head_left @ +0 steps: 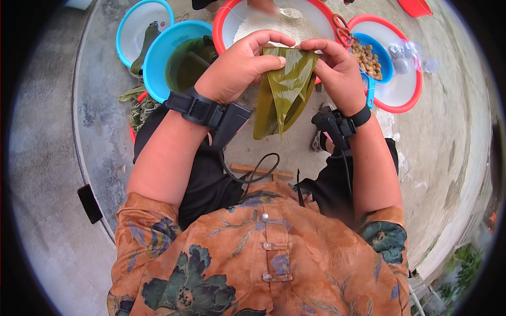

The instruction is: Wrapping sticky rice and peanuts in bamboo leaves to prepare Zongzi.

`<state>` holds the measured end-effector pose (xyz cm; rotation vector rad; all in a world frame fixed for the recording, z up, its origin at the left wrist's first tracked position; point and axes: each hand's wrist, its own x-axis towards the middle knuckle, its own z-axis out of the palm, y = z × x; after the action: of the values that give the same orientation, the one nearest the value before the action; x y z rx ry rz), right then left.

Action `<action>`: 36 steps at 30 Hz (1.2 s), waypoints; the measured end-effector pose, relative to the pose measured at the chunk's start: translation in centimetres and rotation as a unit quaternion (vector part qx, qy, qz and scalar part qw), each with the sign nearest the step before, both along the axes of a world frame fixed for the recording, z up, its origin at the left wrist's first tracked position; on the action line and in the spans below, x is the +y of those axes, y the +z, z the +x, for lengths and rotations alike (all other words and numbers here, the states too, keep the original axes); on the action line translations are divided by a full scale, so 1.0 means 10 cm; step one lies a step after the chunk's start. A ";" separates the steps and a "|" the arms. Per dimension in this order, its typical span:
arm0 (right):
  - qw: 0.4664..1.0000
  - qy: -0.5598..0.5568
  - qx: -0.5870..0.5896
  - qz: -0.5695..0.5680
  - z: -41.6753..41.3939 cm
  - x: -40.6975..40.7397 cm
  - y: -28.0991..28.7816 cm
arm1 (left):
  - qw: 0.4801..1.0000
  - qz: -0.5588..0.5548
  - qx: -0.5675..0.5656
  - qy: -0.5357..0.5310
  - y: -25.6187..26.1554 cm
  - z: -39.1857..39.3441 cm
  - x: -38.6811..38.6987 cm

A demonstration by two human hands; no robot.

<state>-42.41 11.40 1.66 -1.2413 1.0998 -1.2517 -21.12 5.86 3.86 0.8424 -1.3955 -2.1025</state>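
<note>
Folded green leaves (287, 85) hang between my two hands, their pointed ends downward, their surface glossy. My left hand (247, 65) grips the upper left edge, thumb across the front. At the upper right corner, my right hand (336, 71) pinches the leaves between thumb and fingers. Behind them stands a red-rimmed basin (219, 29) of white rice grains (294, 25). A blue basin (154, 73) to the left holds leaves in dark liquid. To the right, a blue strainer (385, 61) with brown, date-like pieces (365, 57) rests in another red-rimmed basin (415, 91).
Another person's hand (264, 6) reaches over the rice. Tied leaf bundles (142, 114) lie left of my knee. A white, blue-rimmed basin (132, 33) stands far left, red-handled scissors (342, 29) lie between the red-rimmed basins, and a phone (89, 204) lies on the ground.
</note>
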 end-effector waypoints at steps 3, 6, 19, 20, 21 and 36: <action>0.999 -0.011 0.033 -0.041 0.01 0.00 -0.01 | 1.000 -0.004 -0.013 -0.007 0.00 0.01 -0.01; 0.998 -0.009 0.055 0.017 -0.02 -0.01 0.00 | 1.000 -0.021 -0.002 0.001 0.04 0.00 0.01; 0.999 0.020 -0.025 0.003 -0.07 -0.03 0.11 | 0.999 -0.017 -0.005 0.034 0.04 0.03 0.00; 0.998 0.037 -0.048 0.018 -0.09 -0.04 0.14 | 0.999 -0.024 -0.017 0.033 0.04 0.03 0.00; 0.998 0.037 -0.048 0.017 -0.10 -0.05 0.17 | 0.999 -0.031 -0.029 0.033 0.05 0.03 0.00; 0.994 -0.004 0.086 0.070 0.05 -0.10 0.10 | 0.989 -0.114 -0.085 0.049 0.00 -0.02 0.05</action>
<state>-41.95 10.43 2.66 -1.2565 1.2953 -1.0684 -21.35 6.33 3.89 0.9909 -1.6109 -1.7923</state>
